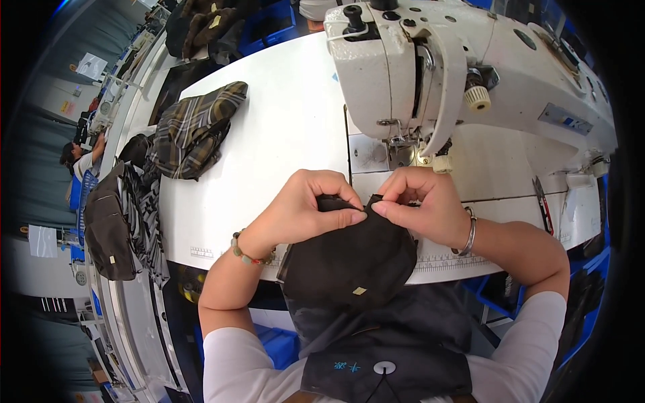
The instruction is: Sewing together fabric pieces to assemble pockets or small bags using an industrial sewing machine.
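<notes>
A round black fabric piece [349,258] with a small tan label lies over the front edge of the white sewing table [282,127]. My left hand [306,205] pinches its upper edge from the left. My right hand [423,205] pinches the same edge from the right, thumb and finger tips almost meeting my left thumb. Both hands sit just in front of the needle area of the white sewing machine [430,74]. I wear a bead bracelet on the left wrist and a metal bangle on the right.
A plaid fabric pile [195,127] lies at the table's left. Dark bags and striped cloth [121,215] hang off the left side. Blue bins [269,27] stand behind the table. Another person [77,158] works far left. Scissors [543,201] lie at right.
</notes>
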Action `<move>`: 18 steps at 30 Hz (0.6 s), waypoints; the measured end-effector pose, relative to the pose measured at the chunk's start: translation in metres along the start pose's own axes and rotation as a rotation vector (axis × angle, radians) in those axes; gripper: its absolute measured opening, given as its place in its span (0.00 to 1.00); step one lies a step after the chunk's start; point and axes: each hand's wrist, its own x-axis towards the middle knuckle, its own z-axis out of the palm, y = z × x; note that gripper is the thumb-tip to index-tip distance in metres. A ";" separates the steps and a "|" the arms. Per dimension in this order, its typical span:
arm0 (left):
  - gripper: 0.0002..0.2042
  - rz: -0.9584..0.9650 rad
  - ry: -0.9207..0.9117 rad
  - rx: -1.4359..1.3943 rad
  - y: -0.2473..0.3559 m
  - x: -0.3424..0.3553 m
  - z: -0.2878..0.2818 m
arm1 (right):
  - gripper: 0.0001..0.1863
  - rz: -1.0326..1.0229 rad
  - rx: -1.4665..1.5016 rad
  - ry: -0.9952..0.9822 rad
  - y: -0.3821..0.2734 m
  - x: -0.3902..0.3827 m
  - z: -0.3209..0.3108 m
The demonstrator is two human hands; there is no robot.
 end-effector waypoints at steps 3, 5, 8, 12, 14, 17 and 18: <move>0.04 0.001 -0.003 0.022 0.001 0.000 0.000 | 0.08 0.138 0.098 -0.031 0.002 -0.001 -0.002; 0.04 -0.005 -0.009 0.038 0.002 0.000 0.000 | 0.07 0.154 0.145 -0.025 0.003 -0.001 -0.001; 0.05 0.032 -0.016 0.050 0.000 0.001 0.000 | 0.07 0.176 0.143 -0.025 0.001 -0.001 -0.001; 0.06 0.021 -0.009 0.073 0.001 -0.002 0.001 | 0.07 0.156 0.127 -0.015 0.002 -0.001 0.000; 0.08 -0.020 0.020 -0.024 0.003 -0.002 0.005 | 0.07 0.116 0.084 -0.024 0.002 -0.001 0.000; 0.08 -0.085 0.003 -0.070 0.001 -0.003 0.006 | 0.07 0.100 0.065 -0.048 0.000 -0.001 0.001; 0.08 -0.085 0.003 -0.070 0.001 -0.004 0.006 | 0.07 0.100 0.065 -0.048 0.000 -0.001 0.001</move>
